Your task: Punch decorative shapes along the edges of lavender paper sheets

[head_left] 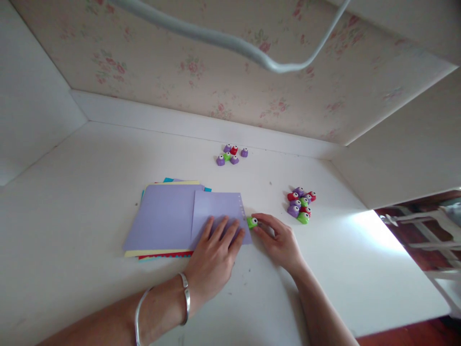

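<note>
My left hand [217,254] lies flat with fingers spread on a small purple paper sheet [219,206]. A row of small cut-outs runs along this sheet's right edge. At that edge, my right hand [279,242] grips a small green craft punch [251,222] with one big white eye between thumb and fingers. The punch meets the paper's edge; whether its slot is around the paper cannot be made out. Under the sheet's left part is a larger purple paper [162,216], on top of a stack with yellow, red and blue edges showing.
A cluster of one-eyed purple, red and green punches [301,205] sits to the right. Several more punches [227,156] stand near the back wall. A white cable [230,42] hangs across the top. The white desk [90,202] has side panels and a right front edge.
</note>
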Action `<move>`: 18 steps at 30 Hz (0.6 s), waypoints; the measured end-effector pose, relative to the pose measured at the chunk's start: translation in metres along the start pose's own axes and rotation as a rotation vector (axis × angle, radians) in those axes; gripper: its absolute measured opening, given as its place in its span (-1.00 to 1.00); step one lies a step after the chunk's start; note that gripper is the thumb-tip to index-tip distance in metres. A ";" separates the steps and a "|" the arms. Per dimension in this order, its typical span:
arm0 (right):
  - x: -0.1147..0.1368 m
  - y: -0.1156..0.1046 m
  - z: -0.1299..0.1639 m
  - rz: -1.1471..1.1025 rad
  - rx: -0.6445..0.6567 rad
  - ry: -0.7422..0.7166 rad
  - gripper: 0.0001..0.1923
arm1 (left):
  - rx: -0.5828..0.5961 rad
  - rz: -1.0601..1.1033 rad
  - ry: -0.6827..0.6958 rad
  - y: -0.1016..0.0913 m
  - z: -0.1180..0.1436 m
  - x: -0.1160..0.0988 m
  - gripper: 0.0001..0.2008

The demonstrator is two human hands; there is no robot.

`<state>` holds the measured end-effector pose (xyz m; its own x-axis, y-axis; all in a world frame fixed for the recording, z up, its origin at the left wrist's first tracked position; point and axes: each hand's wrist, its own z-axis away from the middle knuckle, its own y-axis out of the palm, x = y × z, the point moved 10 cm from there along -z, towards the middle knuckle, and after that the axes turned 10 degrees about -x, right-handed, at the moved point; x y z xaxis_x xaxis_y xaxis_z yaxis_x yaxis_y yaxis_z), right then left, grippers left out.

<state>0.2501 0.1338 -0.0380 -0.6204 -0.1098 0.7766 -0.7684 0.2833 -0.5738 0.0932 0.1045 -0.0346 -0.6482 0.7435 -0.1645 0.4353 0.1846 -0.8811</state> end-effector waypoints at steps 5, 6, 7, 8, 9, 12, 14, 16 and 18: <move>0.001 -0.002 -0.001 -0.011 -0.015 0.000 -0.76 | 0.007 -0.005 -0.018 -0.001 -0.002 0.001 -0.55; 0.001 -0.001 -0.001 -0.014 -0.012 0.001 -0.77 | 0.009 -0.007 -0.016 -0.001 -0.002 0.001 -0.55; 0.001 -0.001 -0.001 -0.016 -0.008 0.000 -0.76 | 0.009 -0.010 -0.013 -0.001 -0.002 0.001 -0.55; 0.001 -0.001 -0.001 -0.016 -0.007 -0.001 -0.76 | 0.007 -0.012 -0.010 -0.001 -0.002 0.001 -0.55; 0.000 -0.001 -0.001 -0.014 -0.011 -0.002 -0.76 | 0.004 -0.013 -0.007 -0.002 -0.002 0.000 -0.55; -0.001 -0.002 -0.001 -0.006 -0.027 -0.006 -0.75 | -0.005 -0.016 0.000 -0.003 -0.001 -0.001 -0.56; 0.000 -0.002 -0.001 0.000 -0.027 -0.014 -0.75 | -0.009 -0.016 0.004 -0.004 -0.001 -0.001 -0.56; 0.002 -0.001 -0.001 0.008 -0.024 -0.029 -0.77 | -0.011 -0.016 0.005 -0.004 -0.001 -0.001 -0.56; 0.005 0.000 0.000 0.016 -0.020 -0.044 -0.78 | -0.016 -0.016 0.004 -0.004 -0.001 -0.001 -0.56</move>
<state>0.2474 0.1336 -0.0341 -0.6391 -0.1471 0.7549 -0.7555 0.3040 -0.5803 0.0932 0.1037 -0.0304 -0.6527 0.7429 -0.1484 0.4348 0.2070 -0.8764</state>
